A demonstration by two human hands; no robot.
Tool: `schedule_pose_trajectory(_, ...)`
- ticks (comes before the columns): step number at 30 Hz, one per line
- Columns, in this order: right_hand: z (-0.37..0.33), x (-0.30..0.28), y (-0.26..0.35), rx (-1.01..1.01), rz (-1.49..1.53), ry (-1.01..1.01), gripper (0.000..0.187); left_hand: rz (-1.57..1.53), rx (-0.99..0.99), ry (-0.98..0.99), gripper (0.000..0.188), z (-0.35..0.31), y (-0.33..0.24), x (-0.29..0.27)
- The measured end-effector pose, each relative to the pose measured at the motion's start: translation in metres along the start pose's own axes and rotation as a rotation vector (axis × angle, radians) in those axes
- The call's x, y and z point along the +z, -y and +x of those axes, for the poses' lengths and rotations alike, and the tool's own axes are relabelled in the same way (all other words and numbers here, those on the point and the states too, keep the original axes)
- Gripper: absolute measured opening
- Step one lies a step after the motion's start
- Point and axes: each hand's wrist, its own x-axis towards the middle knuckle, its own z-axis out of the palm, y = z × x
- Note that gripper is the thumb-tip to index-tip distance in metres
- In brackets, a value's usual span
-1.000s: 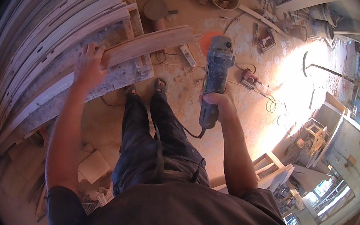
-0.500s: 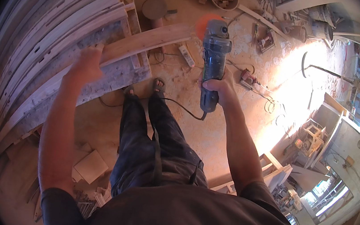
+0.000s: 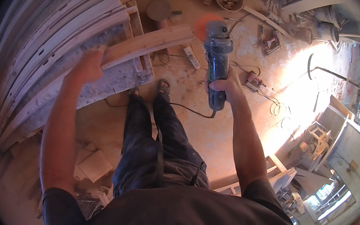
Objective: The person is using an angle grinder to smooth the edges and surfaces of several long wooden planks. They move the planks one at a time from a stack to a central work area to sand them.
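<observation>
My left hand (image 3: pixel 88 66) is closed around a long wooden plank (image 3: pixel 145 44), whose far end sticks out past the edge of the workbench (image 3: pixel 121 80). In my right hand (image 3: pixel 228 86) is an angle grinder (image 3: pixel 217 56), gripped by its dark body with the head pointing away from me. Its orange disc (image 3: pixel 203 25) is smeared by spinning and sits at the plank's far end; whether it touches the wood I cannot tell. A black cord (image 3: pixel 189 108) runs from the grinder's rear toward my legs.
Several long boards (image 3: pixel 72 23) are stacked at the left. On the dusty floor lie a white power strip (image 3: pixel 191 57), a red power tool (image 3: pixel 254 80) and loose cables. A round stool (image 3: pixel 159 9) and a basin (image 3: pixel 217 1) of wood blocks stand farther off.
The grinder has tilted slightly, its rear end shifting right while the head stays by the plank's end. The whole view has shifted a little. Both hands keep their grip.
</observation>
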Motion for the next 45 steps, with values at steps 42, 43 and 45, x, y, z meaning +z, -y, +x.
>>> schedule_pose_trajectory(42,-0.247,0.159,-0.096,-0.205,0.589,-0.691,0.034,-2.199,-0.327,-1.622,0.041,-0.400,0.401,0.077)
schedule_pose_trajectory(43,-0.247,0.142,-0.097,-0.239,0.604,-0.632,0.033,-2.184,-0.286,-1.636,0.041,-0.409,0.375,0.069)
schedule_pose_trajectory(45,-0.232,0.134,-0.094,-0.207,0.602,-0.772,0.033,-2.110,-0.166,-1.693,0.040,-0.446,0.333,0.057)
